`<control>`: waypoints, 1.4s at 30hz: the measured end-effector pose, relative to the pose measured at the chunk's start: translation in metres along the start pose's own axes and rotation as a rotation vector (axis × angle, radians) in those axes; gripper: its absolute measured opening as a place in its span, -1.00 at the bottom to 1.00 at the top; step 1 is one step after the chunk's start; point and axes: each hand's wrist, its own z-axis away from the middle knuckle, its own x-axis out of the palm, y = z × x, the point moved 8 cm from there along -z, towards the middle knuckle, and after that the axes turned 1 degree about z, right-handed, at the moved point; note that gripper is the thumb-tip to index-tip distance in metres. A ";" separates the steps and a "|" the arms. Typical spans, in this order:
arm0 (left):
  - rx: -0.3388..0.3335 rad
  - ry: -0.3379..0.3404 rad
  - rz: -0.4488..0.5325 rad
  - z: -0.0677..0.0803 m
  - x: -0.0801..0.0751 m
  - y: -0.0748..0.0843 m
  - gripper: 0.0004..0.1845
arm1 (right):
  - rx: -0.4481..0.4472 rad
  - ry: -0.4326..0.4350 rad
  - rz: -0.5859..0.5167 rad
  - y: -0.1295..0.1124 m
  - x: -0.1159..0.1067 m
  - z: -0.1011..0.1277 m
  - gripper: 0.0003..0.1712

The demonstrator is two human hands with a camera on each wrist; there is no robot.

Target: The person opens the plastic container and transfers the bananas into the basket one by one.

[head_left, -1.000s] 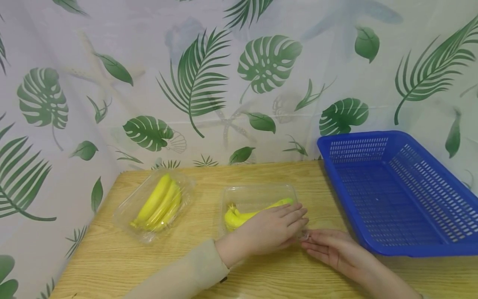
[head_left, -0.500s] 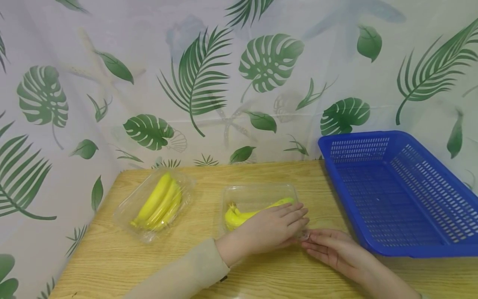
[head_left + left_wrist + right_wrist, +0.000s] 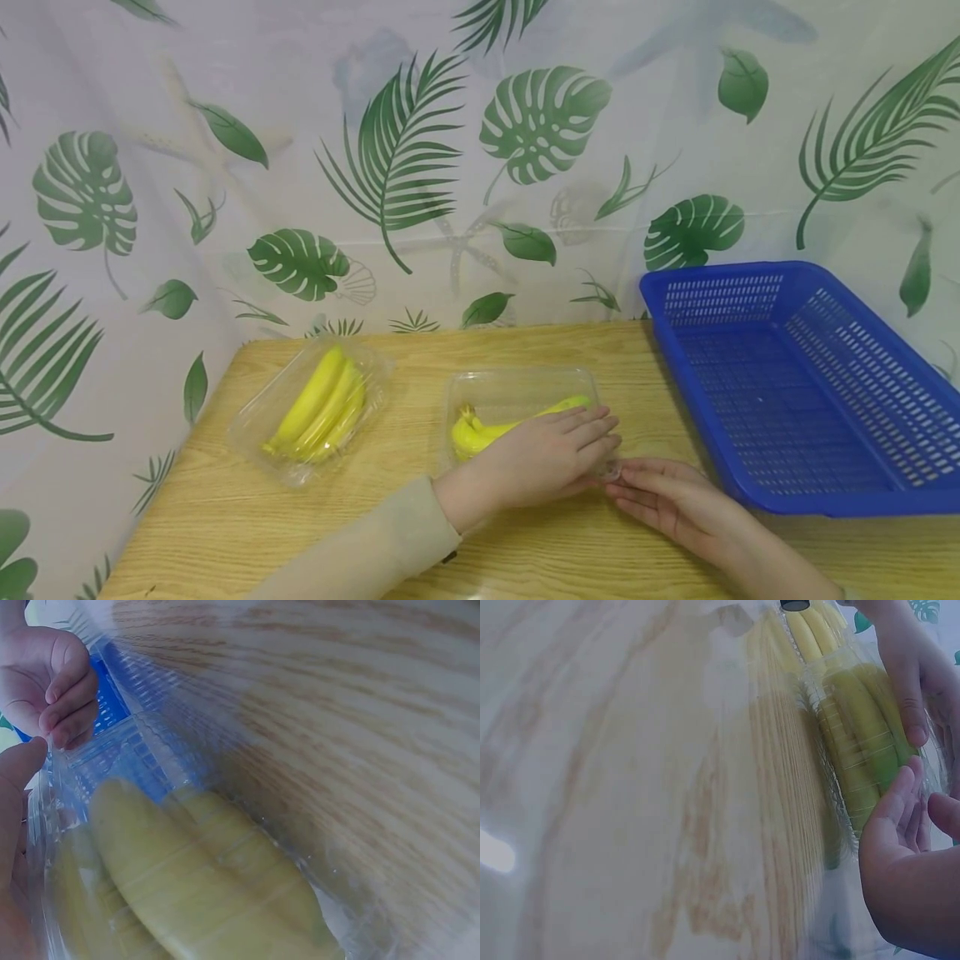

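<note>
Currently, left hand (image 3: pixel 538 457) lies across the clear box (image 3: pixel 517 390) of bananas (image 3: pixel 480 437), fingers straight, close together; right hand (image 3: pixel 686 504) pinches clear plastic (image 3: pixel 612 472) at its near-right corner; box sits on table (image 3: pixel 337 533), left of blue basket (image 3: pixel 772 400).

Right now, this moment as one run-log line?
left hand: over middle banana tray | right hand: pinches clear plastic at its right end | other banana tray: left | blue basket: right
</note>
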 end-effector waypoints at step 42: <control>0.019 0.063 -0.057 -0.001 -0.006 0.003 -0.49 | 0.038 0.057 0.003 0.006 0.001 -0.003 -0.65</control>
